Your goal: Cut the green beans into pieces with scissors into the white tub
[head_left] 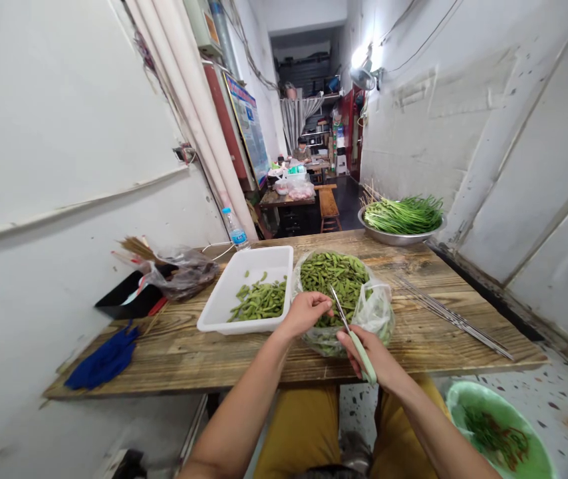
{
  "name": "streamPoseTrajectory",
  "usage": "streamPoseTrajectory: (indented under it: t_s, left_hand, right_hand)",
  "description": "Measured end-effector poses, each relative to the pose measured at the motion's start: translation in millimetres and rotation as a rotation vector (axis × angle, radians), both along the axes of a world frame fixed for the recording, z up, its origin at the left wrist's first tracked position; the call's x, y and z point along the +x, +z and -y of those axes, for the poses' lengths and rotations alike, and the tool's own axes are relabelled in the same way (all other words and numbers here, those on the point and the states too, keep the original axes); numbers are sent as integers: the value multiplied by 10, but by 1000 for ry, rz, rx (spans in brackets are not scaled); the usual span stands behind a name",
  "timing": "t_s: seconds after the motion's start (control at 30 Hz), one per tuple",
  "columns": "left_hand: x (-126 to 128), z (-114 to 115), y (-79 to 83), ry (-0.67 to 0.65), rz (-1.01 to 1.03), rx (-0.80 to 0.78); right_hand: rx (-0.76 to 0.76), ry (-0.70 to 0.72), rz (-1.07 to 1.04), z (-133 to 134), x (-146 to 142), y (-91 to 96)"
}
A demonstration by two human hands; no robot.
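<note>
My right hand (pixel 370 350) is closed on a pair of scissors (pixel 352 332) with pale green handles, its blades pointing up toward my left hand. My left hand (pixel 306 311) is pinched over a clear plastic bag (pixel 378 307) full of green edamame pods (pixel 334 273); what it pinches is too small to name, probably one pod. Just left of the bag stands a white rectangular tray (pixel 224 313) holding several trimmed pods (pixel 260 301). Both stand on a wooden table (pixel 189 359).
A metal bowl of long green stalks (pixel 404 216) sits at the far right corner. Metal skewers (pixel 456 319) lie on the right. A black tray with bagged sticks (pixel 174 273), a water bottle (pixel 237 233) and blue cloth (pixel 104 362) are left. A green bin (pixel 501 432) stands on the floor. A person sits far down the corridor.
</note>
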State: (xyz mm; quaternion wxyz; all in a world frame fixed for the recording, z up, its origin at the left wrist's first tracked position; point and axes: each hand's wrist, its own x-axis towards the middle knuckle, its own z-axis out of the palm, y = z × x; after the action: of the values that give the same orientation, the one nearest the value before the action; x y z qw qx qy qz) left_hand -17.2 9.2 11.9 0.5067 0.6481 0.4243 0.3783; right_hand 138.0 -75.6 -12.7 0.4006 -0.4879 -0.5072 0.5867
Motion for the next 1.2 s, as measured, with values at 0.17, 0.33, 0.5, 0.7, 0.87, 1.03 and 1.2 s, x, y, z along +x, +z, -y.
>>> streamPoseTrajectory:
  t_s: [0.17,0.33,0.5,0.7,0.87,1.03,1.2]
  left_hand:
    - [24,12,-25,19,227,-198]
    - [73,-5,-65,242,555,-370]
    - [178,72,-44,324,633,-393]
    - [247,145,-56,378,539,-314]
    - [269,173,-47,391,492,-273]
    - [282,161,-94,421,501,-323]
    - [-162,-17,-53,763,143,131]
  right_hand:
    - [-26,-37,-33,4,-23,13]
    - [-143,3,-234,39,-42,25]
    - [-190,28,-251,36,-50,46]
    - [-144,8,-197,6,-56,66]
    - [-67,18,-151,-8,-58,40]
    - [-116,-44,-136,-25,-129,-38]
    - [-215,-50,-374,-43,-72,-78]
